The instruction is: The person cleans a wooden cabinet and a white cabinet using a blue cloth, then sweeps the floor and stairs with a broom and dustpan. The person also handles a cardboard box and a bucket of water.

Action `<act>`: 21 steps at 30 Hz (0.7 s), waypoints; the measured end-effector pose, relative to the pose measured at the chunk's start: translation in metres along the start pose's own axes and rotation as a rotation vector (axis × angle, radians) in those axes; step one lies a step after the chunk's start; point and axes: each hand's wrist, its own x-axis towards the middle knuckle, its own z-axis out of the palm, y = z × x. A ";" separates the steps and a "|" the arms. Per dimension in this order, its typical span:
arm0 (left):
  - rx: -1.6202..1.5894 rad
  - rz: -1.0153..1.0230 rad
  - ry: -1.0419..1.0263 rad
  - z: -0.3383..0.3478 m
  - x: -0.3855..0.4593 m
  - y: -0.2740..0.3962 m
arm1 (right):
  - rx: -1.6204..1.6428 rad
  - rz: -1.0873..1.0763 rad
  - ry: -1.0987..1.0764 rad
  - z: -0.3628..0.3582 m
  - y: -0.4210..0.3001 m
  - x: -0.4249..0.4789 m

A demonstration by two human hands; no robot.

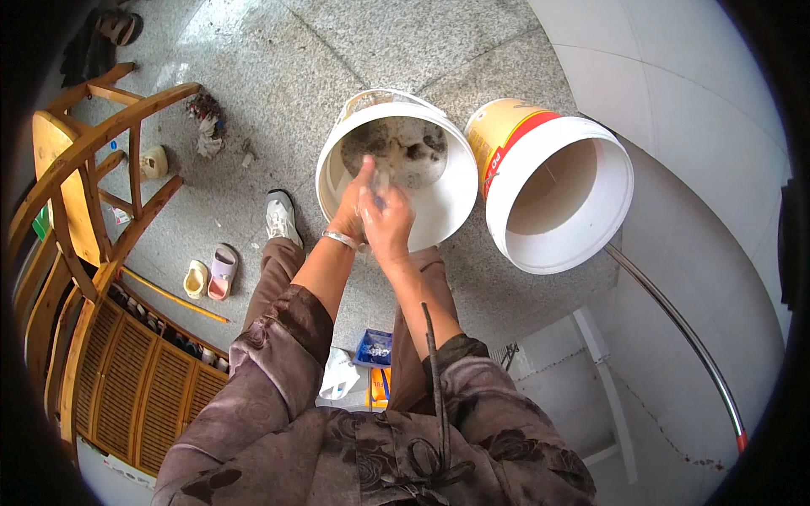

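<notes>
Over the near rim of a white plastic bucket (324, 158), my left hand (352, 205) and my right hand (387, 218) are close together and touching. Wet, translucent material shows between the fingers, blurred, with a small bluish spot; I cannot tell what it is. My left thumb points up and away, and a bracelet circles that wrist. Cloudy, foamy water (411, 148) with dark patches lies in the bucket. Just to the right, a second bucket (617, 190), with a yellow and red outside, holds murky, brownish water.
A wooden chair (136, 164) lies at the left beside a slatted wooden cabinet (136, 373). Child-size footwear (221, 272) and a thin yellow stick (174, 294) are on the speckled floor. Near my legs are a blue basket (374, 348) and a white bag (338, 374). A metal pole (686, 335) runs along the right.
</notes>
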 end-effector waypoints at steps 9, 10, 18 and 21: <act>0.120 0.150 0.211 0.015 0.006 -0.013 | 0.634 0.601 -0.067 -0.002 0.040 0.041; 0.185 0.178 0.268 0.025 -0.003 -0.014 | 0.674 0.628 -0.091 -0.010 0.052 0.047; 0.278 0.151 0.078 0.052 -0.027 -0.015 | 0.214 0.316 -0.135 -0.025 0.024 0.022; 0.197 0.180 0.125 0.044 -0.019 -0.015 | 0.042 0.065 -0.029 -0.021 0.004 -0.003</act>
